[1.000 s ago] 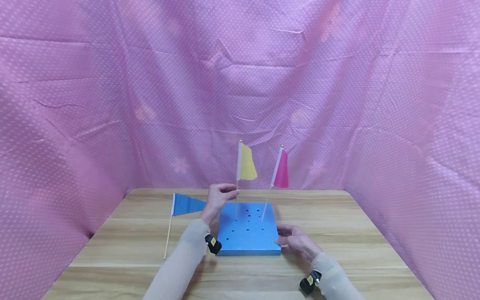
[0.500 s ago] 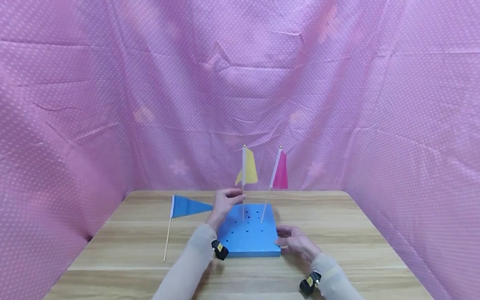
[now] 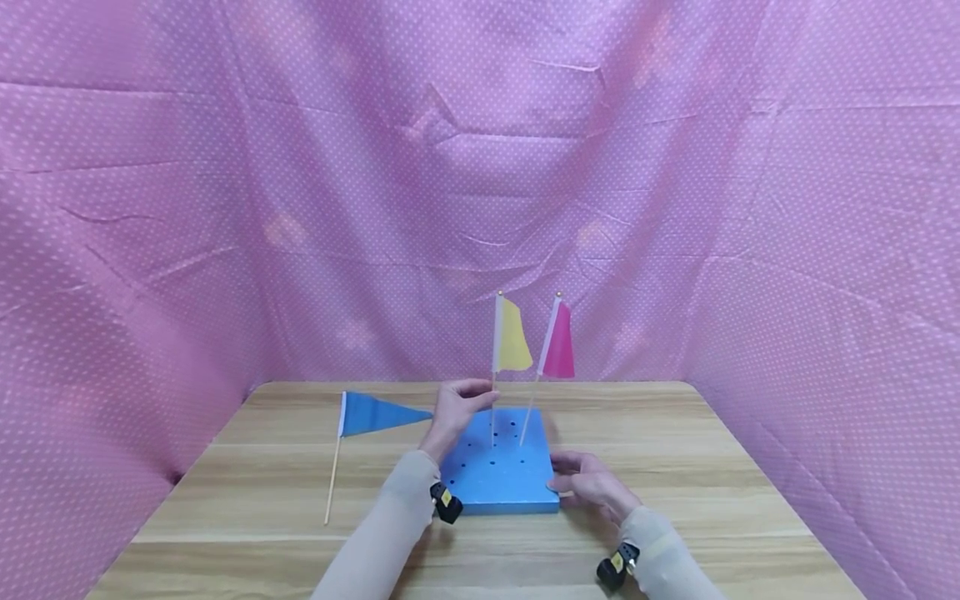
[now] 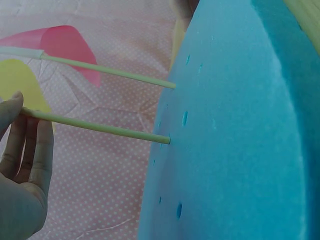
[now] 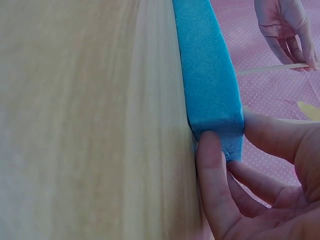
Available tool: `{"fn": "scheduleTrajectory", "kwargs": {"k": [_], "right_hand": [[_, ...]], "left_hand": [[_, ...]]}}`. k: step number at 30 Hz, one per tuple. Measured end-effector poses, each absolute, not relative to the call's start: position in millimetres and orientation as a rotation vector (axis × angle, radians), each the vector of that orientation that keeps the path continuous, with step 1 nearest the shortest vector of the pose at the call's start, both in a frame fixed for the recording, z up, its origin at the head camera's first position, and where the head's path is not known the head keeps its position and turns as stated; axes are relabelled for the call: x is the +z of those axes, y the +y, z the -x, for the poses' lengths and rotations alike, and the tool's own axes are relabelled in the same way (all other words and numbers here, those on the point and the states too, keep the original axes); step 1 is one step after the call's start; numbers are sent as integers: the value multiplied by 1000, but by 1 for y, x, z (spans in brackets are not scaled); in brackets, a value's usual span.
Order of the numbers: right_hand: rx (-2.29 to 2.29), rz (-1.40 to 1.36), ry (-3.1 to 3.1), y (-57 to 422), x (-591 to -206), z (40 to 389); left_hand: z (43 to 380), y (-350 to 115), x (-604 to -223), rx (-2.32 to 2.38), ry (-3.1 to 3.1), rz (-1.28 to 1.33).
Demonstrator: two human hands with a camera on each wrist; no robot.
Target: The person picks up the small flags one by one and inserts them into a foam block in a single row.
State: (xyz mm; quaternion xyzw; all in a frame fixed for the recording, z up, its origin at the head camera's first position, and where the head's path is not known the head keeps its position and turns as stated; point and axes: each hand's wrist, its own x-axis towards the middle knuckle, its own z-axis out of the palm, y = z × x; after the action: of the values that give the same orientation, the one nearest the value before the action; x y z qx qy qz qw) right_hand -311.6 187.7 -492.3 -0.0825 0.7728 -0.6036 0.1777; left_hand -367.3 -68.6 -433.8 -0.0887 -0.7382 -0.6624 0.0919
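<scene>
My left hand [image 3: 453, 410] pinches the wooden stick of a yellow flag [image 3: 512, 340] just below its cloth. The flag is upright over a blue foam board [image 3: 506, 486] dotted with small holes. In the left wrist view, the stick's lower end meets the board's top face; whether it sits in a hole I cannot tell. Just to the right, a pink flag [image 3: 558, 343] stands in the board, leaning a little right. My right hand [image 3: 592, 482] grips the board's right edge, thumb at the top edge and fingers against the side, as the right wrist view shows.
A blue flag [image 3: 375, 414] lies on the wooden table [image 3: 247, 487] left of the board, its cloth tip close to my left wrist. Pink dotted cloth [image 3: 480, 167] hangs behind the table and along both sides.
My left hand has carried the yellow flag to the right and slightly down, closer to the pink flag. The right hand stays at the board's edge.
</scene>
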Motion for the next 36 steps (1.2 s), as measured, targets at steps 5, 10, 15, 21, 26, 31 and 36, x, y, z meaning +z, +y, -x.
{"fn": "scheduleTrajectory", "kwargs": {"k": [5,10,15,21,26,31,36], "right_hand": [[-1704,241,2186,188,-492,310],[-1704,229,2181,188,-492,310],[-1699,238,2179,189,-492,311],[-1690,224,2187,188,-492,310],[-1693,211,2188,188,-492,310],[-1699,209,2180,188,-492,310],[-1703,224,2177,188,-492,310]], "left_hand": [[367,-67,-434,-1942,-2195,250],[367,-67,-435,-1944,-2193,258],[367,-67,-435,-1963,-2191,267],[365,-66,-435,-1949,-2204,252],[365,-65,-437,-1961,-2211,244],[366,-65,-439,-1961,-2213,249],[366,-66,-439,-1968,-2209,263]]}}
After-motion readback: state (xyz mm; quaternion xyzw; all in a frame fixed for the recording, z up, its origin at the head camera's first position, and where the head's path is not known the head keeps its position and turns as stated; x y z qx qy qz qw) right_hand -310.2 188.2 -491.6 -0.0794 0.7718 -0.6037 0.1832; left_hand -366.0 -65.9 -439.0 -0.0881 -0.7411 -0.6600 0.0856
